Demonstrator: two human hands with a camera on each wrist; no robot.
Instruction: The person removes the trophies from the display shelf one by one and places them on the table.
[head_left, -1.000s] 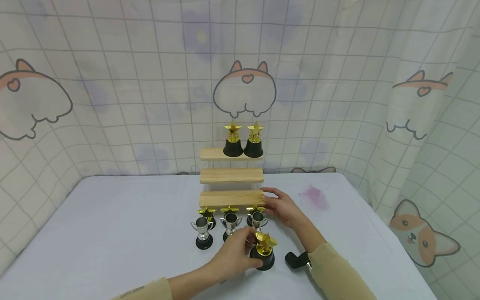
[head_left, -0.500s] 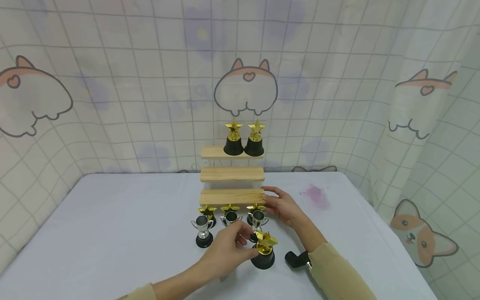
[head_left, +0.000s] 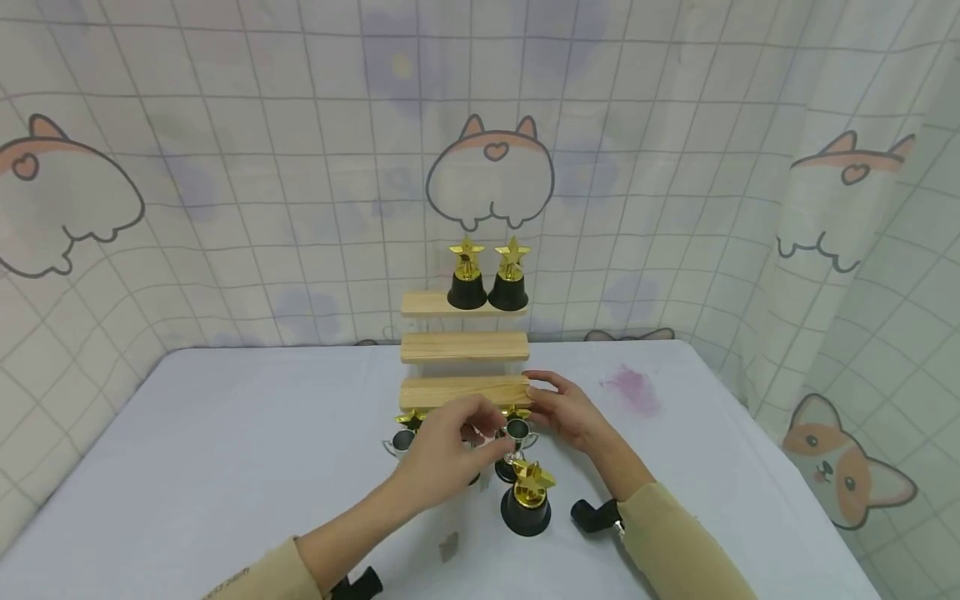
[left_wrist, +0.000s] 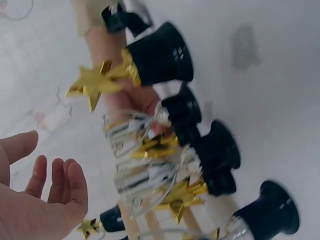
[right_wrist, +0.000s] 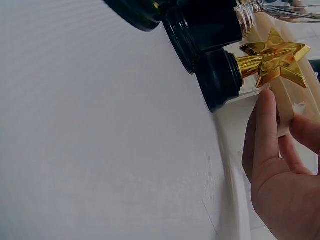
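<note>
My left hand [head_left: 442, 458] hovers over the row of silver cup trophies, its fingers bent and holding nothing; it hides the middle cup. In the left wrist view its fingers [left_wrist: 70, 185] stand apart from the trophies. A gold star trophy [head_left: 527, 508] with a black base stands upright in front of the silver cup trophy [head_left: 517, 435] at the right of the row. Behind the cups are more gold star trophies [right_wrist: 275, 57], close before the shelf. My right hand [head_left: 573, 417] pinches the right end of the lowest board of the wooden stepped shelf [head_left: 465, 390] between thumb and fingers.
Two gold star trophies [head_left: 508, 287] stand on the right part of the top board [head_left: 423, 304]. The middle board [head_left: 465, 347] is bare. Black wrist mounts [head_left: 594, 517] show by both sleeves. A small grey patch [head_left: 448, 547] lies on the white table [head_left: 262, 467].
My left hand has let go of the front gold star trophy and moved up and back over the silver cups. That trophy stays put. My right hand keeps its place on the shelf.
</note>
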